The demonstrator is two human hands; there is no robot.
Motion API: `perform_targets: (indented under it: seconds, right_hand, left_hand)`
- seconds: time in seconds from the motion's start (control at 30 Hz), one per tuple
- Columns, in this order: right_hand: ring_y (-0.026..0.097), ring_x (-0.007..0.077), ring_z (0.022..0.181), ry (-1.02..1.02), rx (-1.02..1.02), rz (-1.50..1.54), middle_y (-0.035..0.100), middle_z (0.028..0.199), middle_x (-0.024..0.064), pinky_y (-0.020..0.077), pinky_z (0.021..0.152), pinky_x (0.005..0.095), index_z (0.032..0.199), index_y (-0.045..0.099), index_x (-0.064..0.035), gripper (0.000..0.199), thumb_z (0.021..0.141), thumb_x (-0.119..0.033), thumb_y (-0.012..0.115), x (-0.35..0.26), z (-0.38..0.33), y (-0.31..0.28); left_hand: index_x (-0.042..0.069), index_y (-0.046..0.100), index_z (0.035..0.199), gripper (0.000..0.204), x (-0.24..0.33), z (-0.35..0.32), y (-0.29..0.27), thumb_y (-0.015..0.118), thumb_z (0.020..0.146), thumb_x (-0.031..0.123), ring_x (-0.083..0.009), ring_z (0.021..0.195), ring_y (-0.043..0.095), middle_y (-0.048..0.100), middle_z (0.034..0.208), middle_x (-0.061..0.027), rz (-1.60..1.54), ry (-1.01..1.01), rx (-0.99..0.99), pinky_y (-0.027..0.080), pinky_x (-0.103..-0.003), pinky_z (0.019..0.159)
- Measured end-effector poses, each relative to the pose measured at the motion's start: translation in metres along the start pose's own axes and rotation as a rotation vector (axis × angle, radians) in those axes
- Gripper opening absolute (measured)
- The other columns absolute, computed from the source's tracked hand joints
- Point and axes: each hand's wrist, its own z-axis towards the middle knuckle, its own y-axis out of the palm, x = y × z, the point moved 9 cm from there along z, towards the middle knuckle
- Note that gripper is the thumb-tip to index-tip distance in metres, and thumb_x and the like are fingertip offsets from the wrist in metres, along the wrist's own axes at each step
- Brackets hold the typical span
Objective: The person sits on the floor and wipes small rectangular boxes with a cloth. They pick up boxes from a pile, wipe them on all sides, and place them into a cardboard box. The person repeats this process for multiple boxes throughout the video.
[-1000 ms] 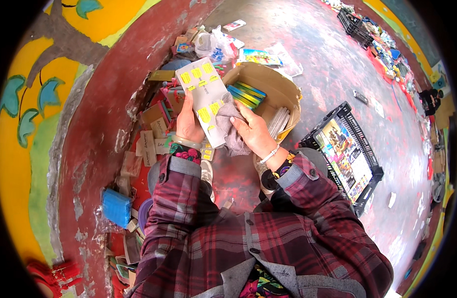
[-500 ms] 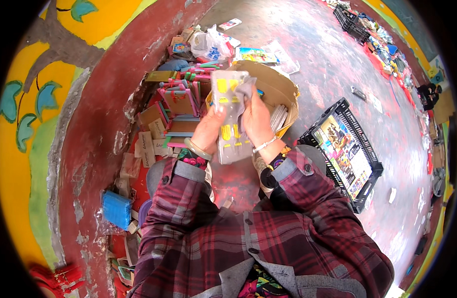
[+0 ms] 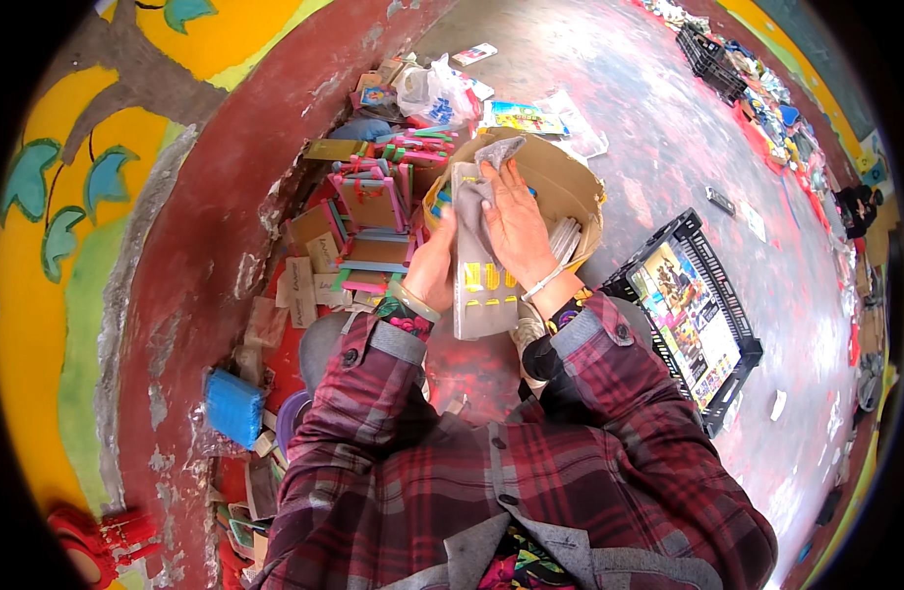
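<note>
A flat, pale, see-through rectangular case (image 3: pixel 474 317) with yellow marks is held up over the cardboard box (image 3: pixel 452 162). My left hand (image 3: pixel 433 267) grips its left edge, with the fingers partly hidden behind it. My right hand (image 3: pixel 518 234) presses a grey cloth (image 3: pixel 499 150) against the upper face, fingers stretched upward over the cloth. The cloth covers much of the case's upper part. Inside the box, white stacked items (image 3: pixel 564 240) show to the right of my right hand.
Left of the box stand small frames (image 3: pixel 368 202) with pink and green edges. A blue pack (image 3: pixel 233 408) lies nearer on that side. A black plastic crate (image 3: pixel 702 320) stands on the right. Behind the box are a white plastic bag (image 3: pixel 434 93) and a colourful packet (image 3: pixel 525 119).
My right hand has moved up and flattened over the case with the cloth, which covers more of its upper face. The view has shifted slightly.
</note>
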Motion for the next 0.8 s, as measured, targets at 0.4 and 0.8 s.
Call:
perform_targets:
  seconds: [0.4,0.8]
  right_hand:
    - [0.058,0.0249,0.079,0.601,0.099,0.246,0.062,0.087,0.0153,0.0439,0.072,0.0334,0.106,0.056,0.0014,0.032,0.095,-0.027,0.044,0.093,-0.006,-0.014]
    - [0.059,0.0164,0.088,0.569,0.392,1.58,0.061,0.099,0.0074,0.0481,0.08,0.0299,0.111,0.056,0.0003,0.03,0.092,-0.022,0.051,0.08,0.007,-0.047]
  left_hand:
    - [0.005,0.032,0.134,0.046,-0.012,-0.011,0.024,0.039,0.097,0.03,-0.024,0.114,0.049,0.046,0.128,-0.0113,0.038,-0.045,-0.218,0.041,-0.041,0.097]
    - [0.008,0.038,0.131,0.044,0.003,0.01,-0.033,0.036,0.097,0.036,-0.0267,0.108,0.054,0.052,0.122,-0.0103,-0.07,0.014,0.102,0.044,-0.046,0.091]
